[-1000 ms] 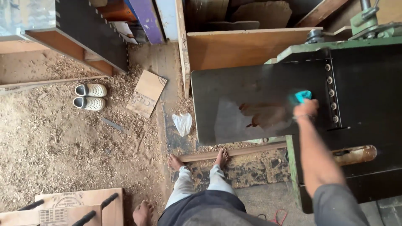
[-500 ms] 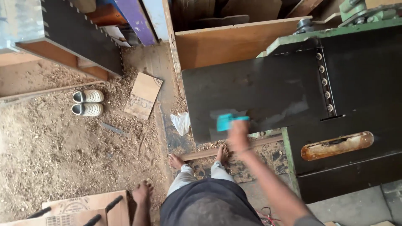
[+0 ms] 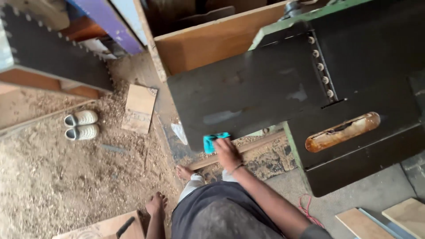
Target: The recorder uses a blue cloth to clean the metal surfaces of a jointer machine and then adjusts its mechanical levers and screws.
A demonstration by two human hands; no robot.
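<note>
Sawdust covers the workshop floor (image 3: 53,186). A turquoise cloth (image 3: 212,140) is gripped under the right hand (image 3: 226,152) at the dark panel's (image 3: 248,93) near corner; dull smears beyond it are judged unwiped.

Even, soft daylight, moderately bright. No hard shadows. Dull sheen patches on the dark panel (image 3: 256,93). Slight motion blur overall; near-edge clothing soft, out of focus.

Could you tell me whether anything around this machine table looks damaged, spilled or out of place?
Yes. The oblong slot insert in the dark machine table is rusty and its edges look eaten away. Sawdust and shavings cover the floor, where a pair of white shoes sits. The right hand presses a teal cloth at the table's edge.
</note>
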